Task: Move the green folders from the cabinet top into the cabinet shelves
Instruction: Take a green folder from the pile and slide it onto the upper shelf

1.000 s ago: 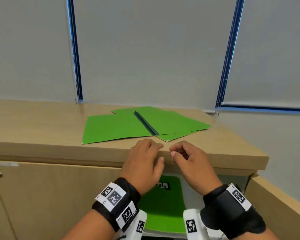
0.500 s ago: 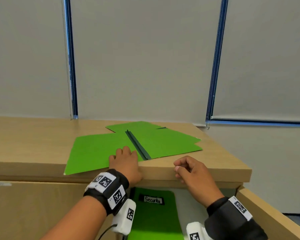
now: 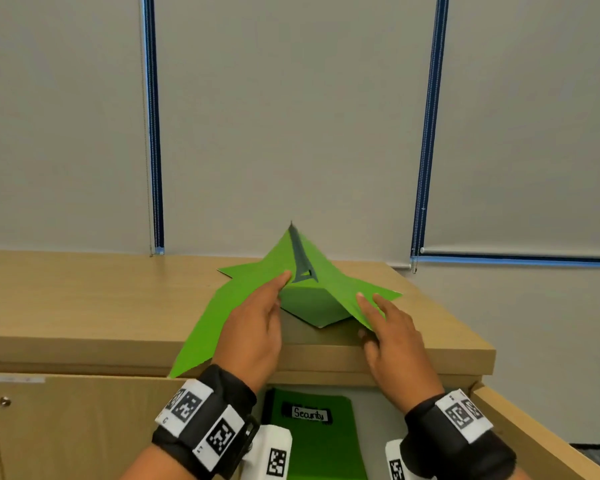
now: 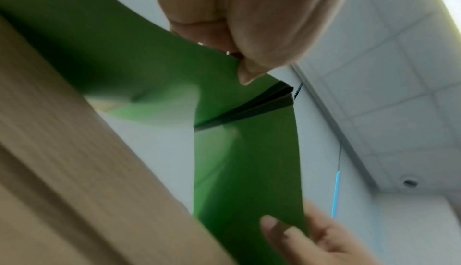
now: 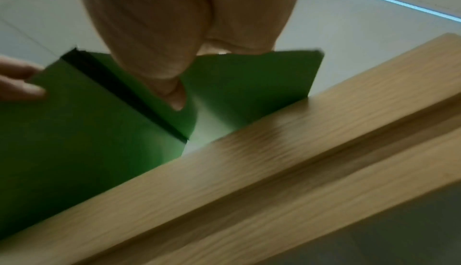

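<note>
An open green folder [image 3: 243, 306] with a dark spine [image 3: 300, 252] stands tented on the wooden cabinet top [image 3: 84, 306], spine raised. My left hand [image 3: 278, 289] pinches its left cover, thumb underneath [image 4: 243, 72]. My right hand [image 3: 364, 317] pinches the right cover near the front edge, fingers on top and thumb below [image 5: 175, 97]. A second green folder [image 3: 314, 311] lies flat in shadow under the raised one. Below the top, a green folder labelled "Security" [image 3: 312, 445] lies in the open shelf.
The left cover's corner overhangs the cabinet's front edge [image 3: 326, 358]. A closed cabinet door [image 3: 66, 427] is at the left, an open door [image 3: 541, 441] at the right. Grey blinds with blue side cords [image 3: 426, 150] hang behind the cabinet top.
Both hands rose from the front edge onto the open folder and took its covers. The folder, flat before, is now lifted at the spine into a tent.
</note>
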`<state>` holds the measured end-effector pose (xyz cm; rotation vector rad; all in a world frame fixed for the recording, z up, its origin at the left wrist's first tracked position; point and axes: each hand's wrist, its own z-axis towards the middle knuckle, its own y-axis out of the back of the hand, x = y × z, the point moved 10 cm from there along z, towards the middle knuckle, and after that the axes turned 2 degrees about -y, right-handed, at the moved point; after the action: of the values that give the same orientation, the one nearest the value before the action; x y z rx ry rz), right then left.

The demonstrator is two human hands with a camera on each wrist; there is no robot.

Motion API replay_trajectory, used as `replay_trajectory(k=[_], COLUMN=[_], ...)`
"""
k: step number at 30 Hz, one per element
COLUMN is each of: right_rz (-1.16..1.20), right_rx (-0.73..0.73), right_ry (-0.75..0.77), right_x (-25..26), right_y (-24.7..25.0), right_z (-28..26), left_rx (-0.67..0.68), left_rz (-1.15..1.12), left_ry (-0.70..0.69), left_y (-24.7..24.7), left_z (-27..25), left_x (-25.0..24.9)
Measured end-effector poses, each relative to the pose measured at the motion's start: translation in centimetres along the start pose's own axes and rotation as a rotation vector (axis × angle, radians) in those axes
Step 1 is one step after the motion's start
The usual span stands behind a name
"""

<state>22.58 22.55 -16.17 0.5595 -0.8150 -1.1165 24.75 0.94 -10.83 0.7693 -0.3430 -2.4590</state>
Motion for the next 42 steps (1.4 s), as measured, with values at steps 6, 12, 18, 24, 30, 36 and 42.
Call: replay_trajectory(k=[6, 12, 18, 24, 30, 36, 42], right_rz=[0.281, -0.018, -0.257, 0.267, 1.096, 1.365, 1.46], right_rx=[-0.172, -0.326, 0.007, 0.031, -0.046, 0.101, 0.187], right_ry=[0.182, 0.348, 0.388, 0.133, -0.256, -0.427, -0.552], right_x=[5.2, 6.7, 6.4, 2.2, -4.3, -6.3, -9.8], right_y=[2.3, 3.7, 1.2, 3.0, 1.1, -5.7, -14.5], right_z=[-0.7, -1.6, -2.8, -3.4, -1.2, -4.8, -9.4], left_rx=[0.065, 0.093, 0.158, 0.096, 0.067, 0.02, -0.006], left_rz=[-0.658, -1.077, -0.879, -0.932, -0.947, -0.633, -0.577], left_ry=[0.001, 0.273, 0.552, 0.641, 0.756, 0.656, 0.666], left_y=[-0.3, 0.8, 0.7, -0.4, -3.4, -5.2, -8.7], left_z=[0.1, 0.1, 0.3, -2.2, -5.6, -10.1, -16.9], left_x=[-5.7, -5.8, 1.6, 6.3, 9.7, 13.1, 16.8])
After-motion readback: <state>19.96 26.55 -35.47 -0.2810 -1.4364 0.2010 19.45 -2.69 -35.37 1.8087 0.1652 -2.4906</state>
